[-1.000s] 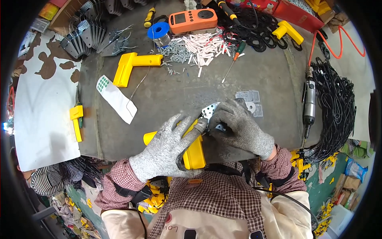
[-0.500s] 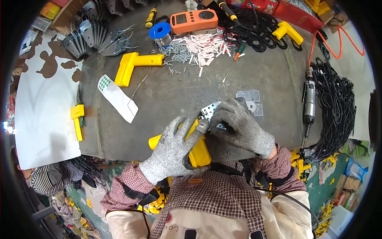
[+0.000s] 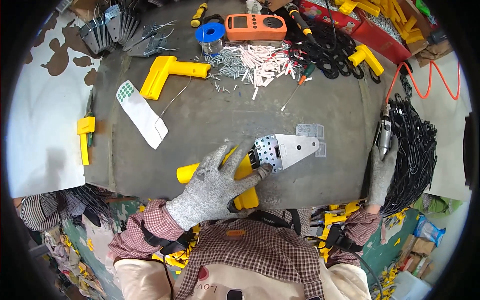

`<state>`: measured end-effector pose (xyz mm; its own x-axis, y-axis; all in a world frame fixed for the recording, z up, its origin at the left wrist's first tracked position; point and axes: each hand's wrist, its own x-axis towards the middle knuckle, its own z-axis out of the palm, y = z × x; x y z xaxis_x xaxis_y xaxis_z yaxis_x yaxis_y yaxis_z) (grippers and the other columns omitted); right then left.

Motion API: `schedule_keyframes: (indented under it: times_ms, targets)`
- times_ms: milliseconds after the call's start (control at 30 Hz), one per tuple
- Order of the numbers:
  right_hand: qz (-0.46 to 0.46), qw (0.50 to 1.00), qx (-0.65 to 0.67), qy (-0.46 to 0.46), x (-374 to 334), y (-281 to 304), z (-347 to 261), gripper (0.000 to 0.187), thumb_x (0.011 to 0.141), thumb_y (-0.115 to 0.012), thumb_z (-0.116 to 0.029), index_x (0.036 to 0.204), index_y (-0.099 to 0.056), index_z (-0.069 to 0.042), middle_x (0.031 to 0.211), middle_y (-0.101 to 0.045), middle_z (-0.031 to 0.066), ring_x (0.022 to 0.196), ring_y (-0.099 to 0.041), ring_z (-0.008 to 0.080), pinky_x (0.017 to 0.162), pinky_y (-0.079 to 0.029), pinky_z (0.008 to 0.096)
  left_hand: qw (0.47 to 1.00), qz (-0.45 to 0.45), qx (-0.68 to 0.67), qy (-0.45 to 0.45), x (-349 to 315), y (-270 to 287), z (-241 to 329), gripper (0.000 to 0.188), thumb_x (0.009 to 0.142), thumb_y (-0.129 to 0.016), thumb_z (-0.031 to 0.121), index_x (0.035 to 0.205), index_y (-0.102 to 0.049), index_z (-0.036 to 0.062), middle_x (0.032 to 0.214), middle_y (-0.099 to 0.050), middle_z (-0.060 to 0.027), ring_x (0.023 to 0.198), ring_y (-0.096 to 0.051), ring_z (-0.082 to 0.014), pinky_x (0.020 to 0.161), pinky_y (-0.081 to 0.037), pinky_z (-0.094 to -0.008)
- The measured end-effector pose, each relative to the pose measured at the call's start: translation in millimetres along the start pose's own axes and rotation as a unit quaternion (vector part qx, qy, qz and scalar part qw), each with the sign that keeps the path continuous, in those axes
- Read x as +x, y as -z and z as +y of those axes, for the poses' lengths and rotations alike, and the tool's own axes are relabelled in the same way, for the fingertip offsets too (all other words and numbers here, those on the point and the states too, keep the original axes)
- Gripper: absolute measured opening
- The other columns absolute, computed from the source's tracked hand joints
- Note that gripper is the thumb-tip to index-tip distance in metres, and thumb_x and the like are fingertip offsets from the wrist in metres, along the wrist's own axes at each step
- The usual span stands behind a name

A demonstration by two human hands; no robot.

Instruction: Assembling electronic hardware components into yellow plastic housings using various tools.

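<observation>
Right now your left hand (image 3: 212,187), in a grey knit glove, lies palm down over the yellow handle of a tool (image 3: 240,172) at the near edge of the dark workbench (image 3: 210,115), fingers spread and wrapped across the handle, the index fingertip (image 3: 265,170) reaching to the base of the perforated metal plate (image 3: 285,150) that juts from the tool toward the right. That plate lies flat on the bench, its tapered end pointing right, just beside a few small clear packets (image 3: 311,132). Your left forearm comes up from the lower left in a checked sleeve, the wrist bent slightly so the hand angles toward the right. Your right hand (image 3: 384,167), also gloved, is stretched well apart from the left, out at the bench's right edge, its fingers closed around a slim grey electric screwdriver (image 3: 384,137) that stands roughly upright in the picture beside a heap of black cables (image 3: 415,150). The right arm runs nearly straight up from the lower right. Farther back on the bench sit a yellow L-shaped handle shell (image 3: 167,72), a white sticker strip (image 3: 142,115), a scatter of screws and white plugs (image 3: 250,62), a blue solder spool (image 3: 210,35) and an orange multimeter (image 3: 255,27).
</observation>
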<state>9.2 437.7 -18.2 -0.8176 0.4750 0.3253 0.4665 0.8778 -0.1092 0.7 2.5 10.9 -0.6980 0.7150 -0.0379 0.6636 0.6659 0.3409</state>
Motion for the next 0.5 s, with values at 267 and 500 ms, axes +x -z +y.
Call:
schedule_keyframes:
  times_ms: [267, 500]
  targets:
    - [-0.168, 0.368, 0.898, -0.174, -22, 18, -94, 0.061, 0.093, -0.066, -0.02, 0.147, -0.042, -0.004, 0.137, -0.055, 0.0169, 0.11, -0.061, 0.0263, 0.099, -0.051, 0.0464, 0.999, 0.003, 0.045, -0.008, 0, -1, 1, 0.089, 0.064, -0.083, 0.051, 0.146, -0.055, 0.03, 0.153, -0.037, -0.0234, 0.129, -0.045, -0.0463, 0.102, -0.045, -0.059]
    - [-0.161, 0.254, 0.93, -0.21, -30, -23, -178, 0.032, 0.094, -0.062, -0.009, 0.124, -0.054, -0.008, 0.112, -0.06, 0.0097, 0.092, -0.062, 0.0173, 0.092, -0.052, 0.0445, 0.999, -0.022, 0.048, -0.011, 10, 7, 4, 0.086, 0.062, -0.083, 0.047, 0.142, -0.059, 0.0274, 0.146, -0.045, -0.0233, 0.125, -0.049, -0.0447, 0.099, -0.047, -0.0561]
